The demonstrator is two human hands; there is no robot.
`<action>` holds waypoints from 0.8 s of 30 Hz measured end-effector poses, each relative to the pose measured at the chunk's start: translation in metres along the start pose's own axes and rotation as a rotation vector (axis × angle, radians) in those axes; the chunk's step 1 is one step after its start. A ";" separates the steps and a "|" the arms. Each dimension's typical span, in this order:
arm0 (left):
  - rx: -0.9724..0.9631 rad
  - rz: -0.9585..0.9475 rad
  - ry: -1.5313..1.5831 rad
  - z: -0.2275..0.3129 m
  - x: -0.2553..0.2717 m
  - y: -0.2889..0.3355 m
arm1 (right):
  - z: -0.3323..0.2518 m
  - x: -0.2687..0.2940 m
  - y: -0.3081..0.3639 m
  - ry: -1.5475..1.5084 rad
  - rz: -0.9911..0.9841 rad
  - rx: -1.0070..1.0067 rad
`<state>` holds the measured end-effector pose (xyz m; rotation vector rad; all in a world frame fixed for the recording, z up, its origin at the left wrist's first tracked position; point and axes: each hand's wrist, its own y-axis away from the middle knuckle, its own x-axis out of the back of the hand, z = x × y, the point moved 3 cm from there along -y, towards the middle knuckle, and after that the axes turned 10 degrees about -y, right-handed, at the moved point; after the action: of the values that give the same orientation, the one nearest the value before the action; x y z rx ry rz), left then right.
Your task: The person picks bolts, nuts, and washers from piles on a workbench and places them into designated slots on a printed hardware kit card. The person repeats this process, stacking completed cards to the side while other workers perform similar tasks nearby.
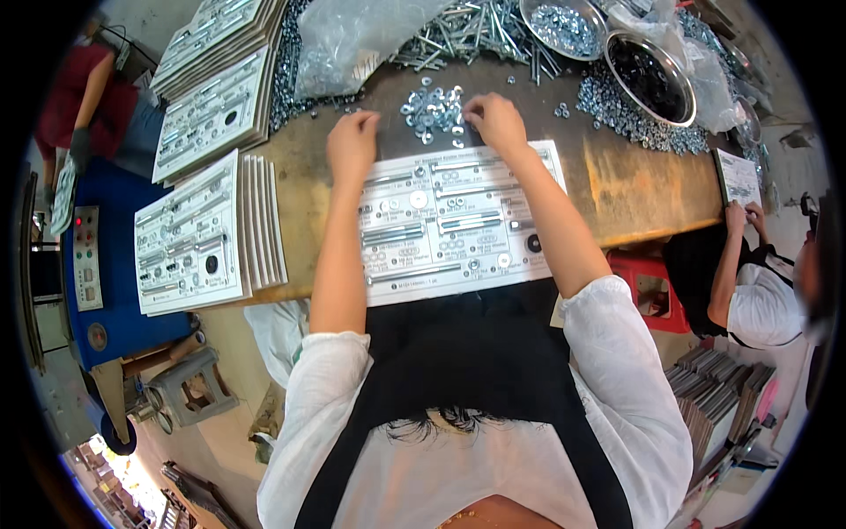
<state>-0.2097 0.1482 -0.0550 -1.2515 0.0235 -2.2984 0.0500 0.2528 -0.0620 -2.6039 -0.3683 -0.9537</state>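
A white printed card (429,241) lies in front of me at the table's near edge, with bolts, washers and nuts laid over its printed outlines. Just beyond it is a small heap of shiny metal washers (432,113). My left hand (354,141) is left of the heap, fingers curled together; whatever they hold is hidden. At the heap's right side, my right hand (496,121) has its thumb and fingers pinched together. Any small part between those fingertips is too small to make out. Both forearms reach over the card's sides.
Stacked filled cards (189,238) stand at the left. Loose bolts (467,35), a plastic bag (352,40) and metal bowls (648,79) of small parts line the far side. One co-worker sits at the right by a red stool (648,291); another stands far left beside a blue machine (123,256).
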 end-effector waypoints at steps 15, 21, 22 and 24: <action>0.092 -0.071 -0.248 -0.013 0.007 0.002 | -0.095 -0.102 -0.025 -0.187 -0.213 0.315; 0.042 -0.079 -0.370 -0.036 0.023 0.003 | -0.094 -0.130 -0.045 -0.159 -0.296 0.326; 0.022 -0.084 -0.326 -0.040 0.021 0.009 | -0.094 -0.132 -0.046 -0.157 -0.309 0.340; 0.018 -0.096 -0.219 -0.043 0.023 0.013 | -0.091 -0.128 -0.045 -0.211 -0.308 0.301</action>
<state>-0.2483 0.1167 -0.0650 -1.5181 -0.1373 -2.2217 -0.1127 0.2420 -0.0714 -2.4121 -0.9143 -0.6491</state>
